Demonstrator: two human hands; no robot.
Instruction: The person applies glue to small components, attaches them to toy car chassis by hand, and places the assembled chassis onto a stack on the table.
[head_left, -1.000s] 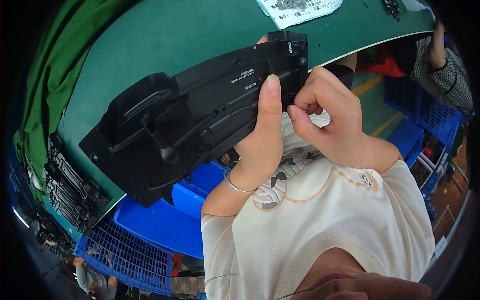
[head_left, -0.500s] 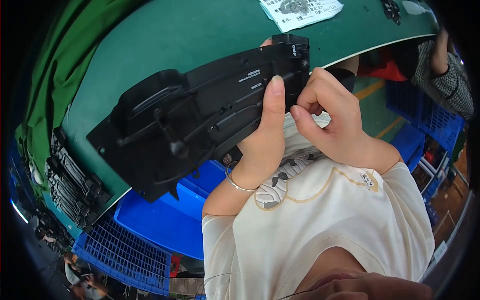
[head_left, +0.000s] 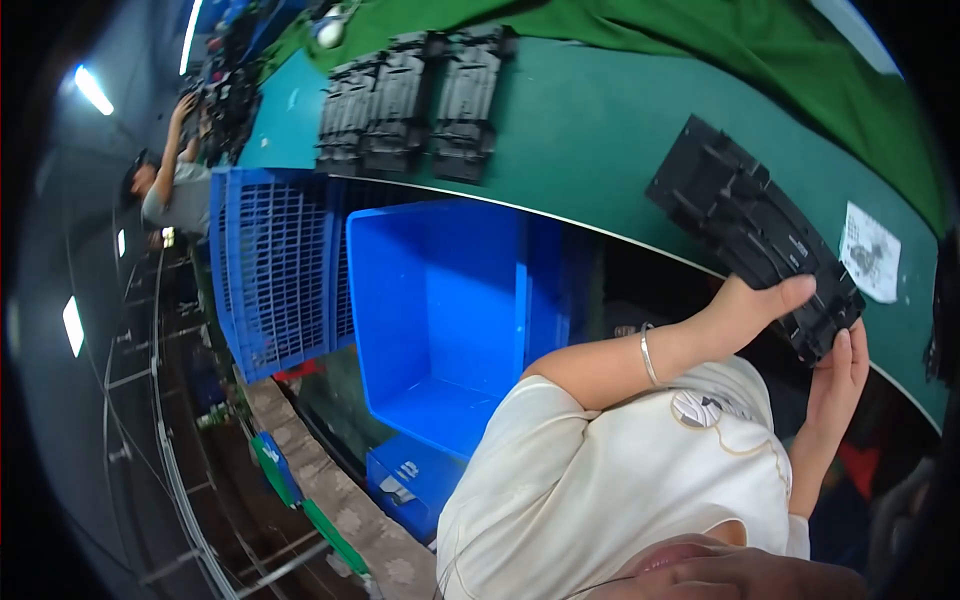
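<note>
A long black moulded plastic chassis part (head_left: pixel 745 215) is held at a slant above the front edge of the green table. My left hand (head_left: pixel 765 308), with a bracelet on its wrist, is closed around the near side of it, thumb lying across the top face. At the lower right end of the chassis part, my right hand (head_left: pixel 840 365) has its fingertips against the edge; its thumb is mostly hidden. Ribs and small white lettering show on the part's upper face.
Several similar black chassis parts (head_left: pixel 400 100) lie side by side on the green table (head_left: pixel 580 130). Below the table edge stand a blue bin (head_left: pixel 395 310) and a blue crate (head_left: pixel 275 270). A printed sheet (head_left: pixel 870 250) lies at right, green cloth (head_left: pixel 690 30) behind. Another person (head_left: pixel 180 195) works far left.
My view has swung left, showing the bin and the row of parts. My right hand has gone from a pinch beside the chassis part to touching its end. My left hand keeps its hold.
</note>
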